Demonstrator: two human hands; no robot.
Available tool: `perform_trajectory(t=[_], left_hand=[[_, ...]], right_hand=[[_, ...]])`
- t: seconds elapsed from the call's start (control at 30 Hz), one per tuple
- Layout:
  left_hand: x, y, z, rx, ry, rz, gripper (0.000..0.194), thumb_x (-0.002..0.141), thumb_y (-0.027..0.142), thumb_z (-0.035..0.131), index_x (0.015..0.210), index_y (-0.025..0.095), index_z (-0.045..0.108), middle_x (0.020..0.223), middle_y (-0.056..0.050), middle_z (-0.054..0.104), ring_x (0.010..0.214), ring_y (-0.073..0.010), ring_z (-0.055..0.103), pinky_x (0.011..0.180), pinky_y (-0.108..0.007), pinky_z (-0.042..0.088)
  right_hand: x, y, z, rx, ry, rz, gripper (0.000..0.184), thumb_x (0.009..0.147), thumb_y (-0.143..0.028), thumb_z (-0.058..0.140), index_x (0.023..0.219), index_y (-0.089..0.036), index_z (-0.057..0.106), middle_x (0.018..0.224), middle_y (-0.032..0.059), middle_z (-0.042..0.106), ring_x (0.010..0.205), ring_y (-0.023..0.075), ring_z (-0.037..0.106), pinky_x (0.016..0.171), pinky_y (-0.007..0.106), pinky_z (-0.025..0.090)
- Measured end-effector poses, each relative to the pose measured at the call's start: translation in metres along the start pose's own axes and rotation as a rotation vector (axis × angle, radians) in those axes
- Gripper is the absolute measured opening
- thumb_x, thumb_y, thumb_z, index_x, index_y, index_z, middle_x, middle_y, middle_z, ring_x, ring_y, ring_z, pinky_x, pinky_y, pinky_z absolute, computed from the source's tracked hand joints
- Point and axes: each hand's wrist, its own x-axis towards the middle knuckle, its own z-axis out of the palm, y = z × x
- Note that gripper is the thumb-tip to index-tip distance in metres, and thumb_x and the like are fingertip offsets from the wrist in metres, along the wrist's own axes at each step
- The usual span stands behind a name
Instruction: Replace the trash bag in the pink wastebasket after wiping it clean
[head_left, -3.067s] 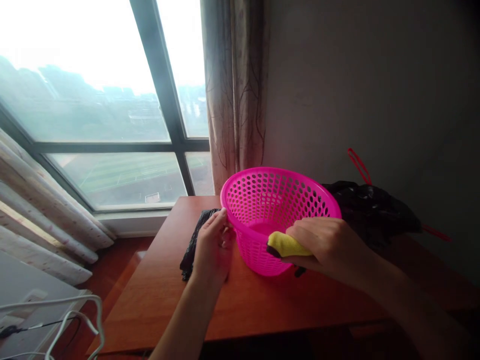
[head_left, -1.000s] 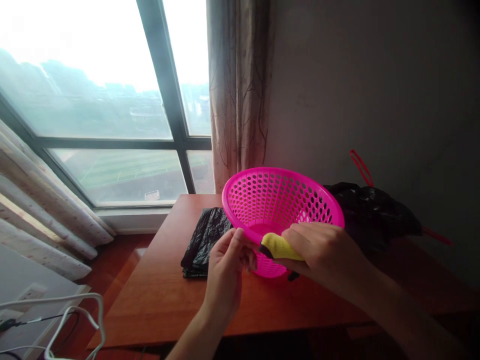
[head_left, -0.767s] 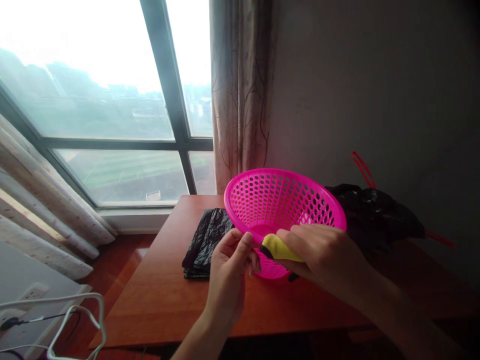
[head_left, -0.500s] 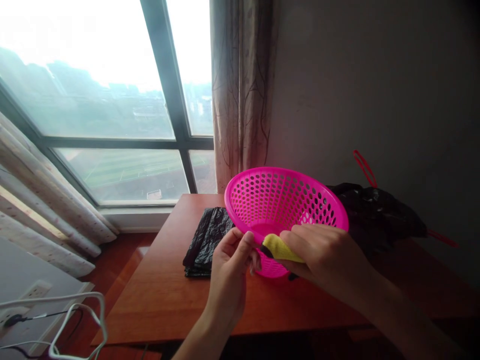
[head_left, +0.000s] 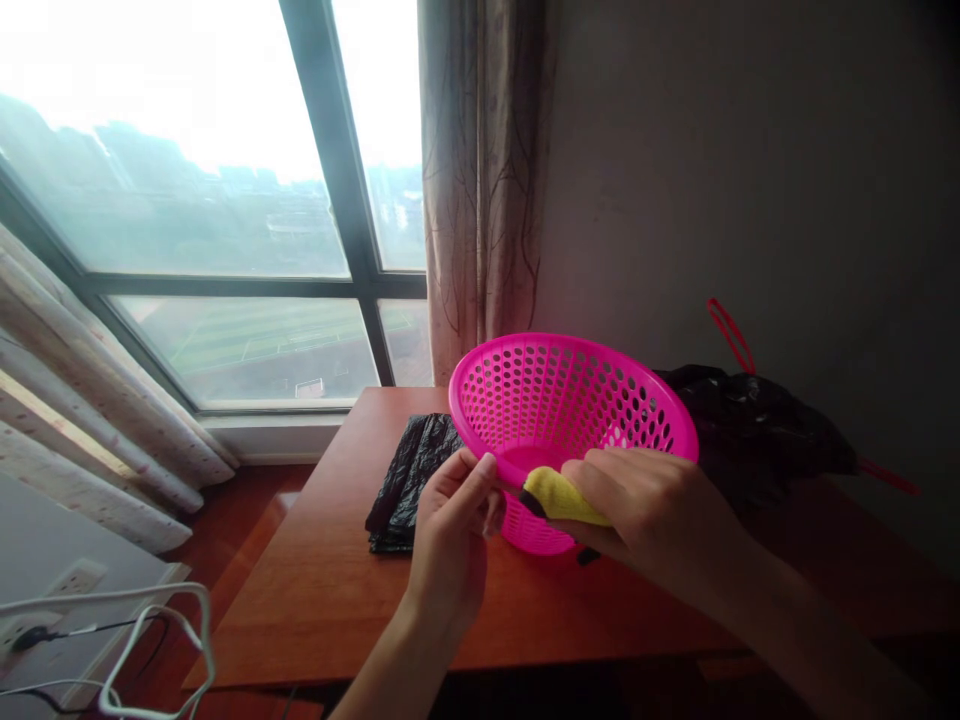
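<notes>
On my remote feed I count one brown table, one pink basket on it, one loose black bag with two red ties at the basket's three o'clock, and one folded black bag towards nine. My left hand has come round the rim from nearly nine to half past seven, thumb and fingers pinching it, so I judge both hands now share one stretch. My right hand is closed round one yellow cloth towards six.
</notes>
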Motion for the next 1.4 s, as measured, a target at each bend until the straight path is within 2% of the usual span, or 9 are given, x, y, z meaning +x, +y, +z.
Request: perform_trajectory(t=[0.13,0.37,0.5,0.67,0.77,0.83,0.97,1.2,1.4], left_hand=[[0.013,0.009,-0.009,-0.056,-0.012,-0.023,0.021,0.081,0.023,0.072,0.07,0.013,0.057,0.056,0.006,0.044,0.044,-0.002,0.032,0.043,-0.014,0.028],[0.049,0.036,-0.025,-0.22,0.048,-0.123,0.018,0.072,0.013,0.073,0.069,0.012,0.056,0.054,0.007,0.045,0.04,-0.0001,0.033,0.037,-0.01,0.03],[0.06,0.039,-0.029,-0.162,0.034,-0.089,0.018,0.073,0.017,0.075,0.071,0.012,0.057,0.052,0.008,0.045,0.04,-0.0005,0.036,0.039,-0.01,0.034],[0.041,0.026,-0.029,0.021,0.079,0.117,0.021,0.076,0.026,0.076,0.084,0.015,0.06,0.064,0.004,0.06,0.049,-0.0044,0.049,0.046,-0.013,0.04],[0.014,0.012,-0.021,0.062,0.064,0.091,0.019,0.083,0.032,0.07,0.088,0.016,0.06,0.066,0.002,0.063,0.048,-0.0049,0.048,0.046,-0.014,0.038],[-0.004,0.001,-0.013,0.058,0.077,0.051,0.021,0.083,0.034,0.071,0.09,0.017,0.061,0.069,0.001,0.064,0.047,-0.0047,0.048,0.044,-0.015,0.036],[-0.025,-0.011,0.002,0.087,0.107,-0.008,0.024,0.079,0.037,0.075,0.087,0.017,0.063,0.055,0.005,0.053,0.045,-0.0053,0.044,0.045,-0.016,0.033],[-0.019,-0.007,0.007,0.028,0.138,-0.013,0.024,0.072,0.031,0.081,0.075,0.016,0.063,0.057,0.005,0.05,0.046,-0.0036,0.038,0.044,-0.015,0.031],[0.002,0.008,-0.01,-0.027,0.073,-0.027,0.018,0.074,0.024,0.079,0.073,0.013,0.064,0.058,0.005,0.05,0.046,-0.0016,0.035,0.042,-0.013,0.029]], right_hand=[[-0.002,0.004,-0.003,0.036,-0.006,-0.008,0.03,0.094,-0.04,0.056,0.075,-0.018,0.056,0.064,-0.0009,0.055,0.059,0.0119,0.05,0.059,0.028,0.03],[-0.007,0.016,-0.014,0.17,-0.1,-0.072,0.031,0.093,-0.047,0.057,0.086,-0.017,0.063,0.069,0.0004,0.06,0.064,0.0132,0.054,0.062,0.027,0.036],[-0.009,0.019,-0.014,0.161,-0.089,-0.078,0.031,0.093,-0.046,0.057,0.085,-0.017,0.064,0.07,0.0013,0.061,0.065,0.0138,0.056,0.062,0.027,0.036],[-0.008,0.013,-0.008,0.118,-0.056,-0.035,0.029,0.093,-0.043,0.057,0.081,-0.018,0.062,0.066,-0.0001,0.058,0.061,0.0127,0.053,0.06,0.027,0.034],[-0.003,0.005,-0.004,0.071,-0.027,-0.012,0.031,0.095,-0.042,0.055,0.075,-0.018,0.058,0.064,-0.0003,0.057,0.06,0.0128,0.052,0.059,0.028,0.031],[0.001,-0.002,-0.002,0.031,0.003,0.003,0.033,0.096,-0.042,0.054,0.073,-0.018,0.055,0.063,-0.0001,0.056,0.058,0.0127,0.051,0.058,0.029,0.028],[0.005,-0.017,0.0,-0.037,0.047,0.027,0.036,0.098,-0.044,0.049,0.074,-0.018,0.055,0.061,0.0006,0.055,0.056,0.0135,0.05,0.055,0.03,0.026],[0.0,-0.018,0.002,-0.023,0.057,0.03,0.036,0.097,-0.047,0.049,0.08,-0.017,0.058,0.064,0.0009,0.057,0.058,0.0142,0.052,0.056,0.031,0.028],[-0.007,-0.002,-0.002,0.054,0.009,-0.012,0.029,0.097,-0.041,0.052,0.081,-0.017,0.059,0.066,0.0007,0.057,0.06,0.0135,0.054,0.059,0.028,0.033]])
